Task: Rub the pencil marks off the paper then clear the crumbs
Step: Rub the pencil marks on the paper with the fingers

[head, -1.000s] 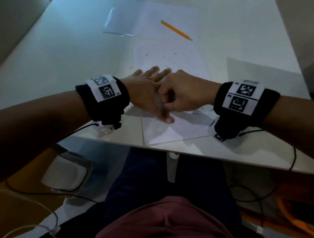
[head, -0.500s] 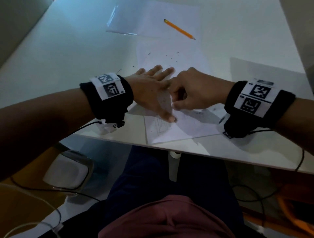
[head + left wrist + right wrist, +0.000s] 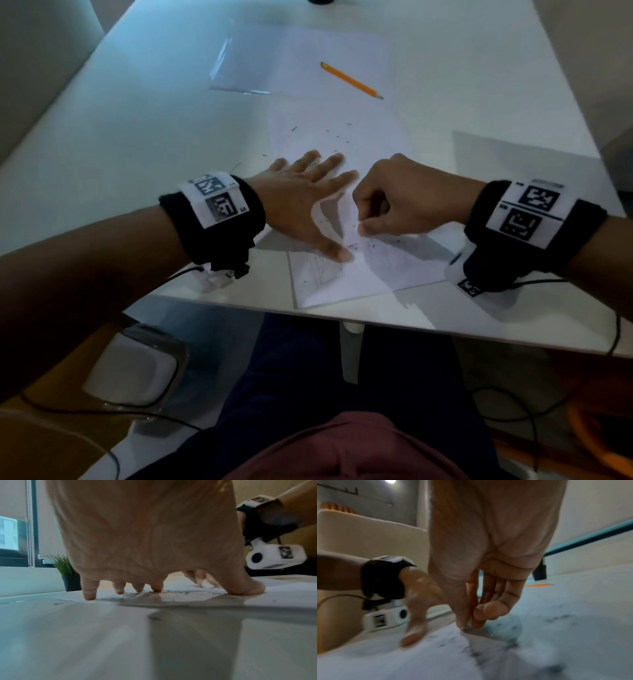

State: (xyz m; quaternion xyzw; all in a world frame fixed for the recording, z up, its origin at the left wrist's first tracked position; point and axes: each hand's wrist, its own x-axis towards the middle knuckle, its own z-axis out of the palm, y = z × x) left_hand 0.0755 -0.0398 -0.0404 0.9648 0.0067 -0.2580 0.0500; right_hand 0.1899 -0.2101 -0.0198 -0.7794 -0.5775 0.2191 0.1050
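A white sheet of paper (image 3: 342, 284) with pencil sketch marks lies at the table's near edge. My left hand (image 3: 308, 195) lies flat on it, fingers spread and thumb pressing down, as the left wrist view shows at the fingertips (image 3: 89, 595). Just to its right, my right hand (image 3: 361, 228) is curled and pinches a small white eraser (image 3: 208, 585) between thumb and fingers, with the eraser's tip (image 3: 467, 626) on the paper. Dark eraser crumbs (image 3: 339, 140) are scattered over the paper beyond the hands and around the rubbed spot (image 3: 510, 641).
A yellow pencil (image 3: 351, 80) lies farther back on the white table (image 3: 137, 137), next to a clear plastic sleeve (image 3: 246, 58). A potted plant (image 3: 67, 573) stands at the far end. Cables hang from both wristbands below the table edge.
My right hand has slid to the right with the eraser, away from the left hand it overlapped a second ago. The left hand stays flat on the paper.
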